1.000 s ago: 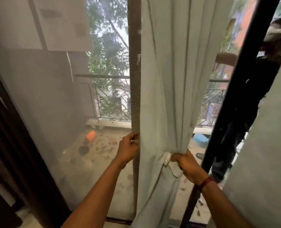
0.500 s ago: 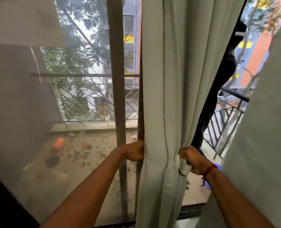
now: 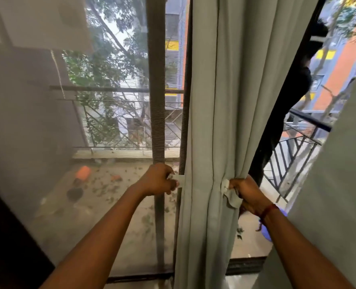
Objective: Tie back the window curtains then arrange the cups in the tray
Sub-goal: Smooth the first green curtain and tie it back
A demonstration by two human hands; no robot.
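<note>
Left grip (image 3: 159, 180), at 9 o'clock of the gathered curtain (image 3: 206, 101), and right grip (image 3: 246, 192), at 3 o'clock, each pinch an end of the tie-back (image 3: 232, 200), likely to cinch the folds. Beyond lies the balcony railing (image 3: 118, 122); cups and tray are out of view.

The pale grey-green curtain (image 3: 204, 101) is hanging in upright folds and bunching narrow at mid-height, where I am gripping its matching fabric tie-back (image 3: 232, 198), one end in my left hand (image 3: 158, 180), the other in my right hand (image 3: 247, 192).
</note>
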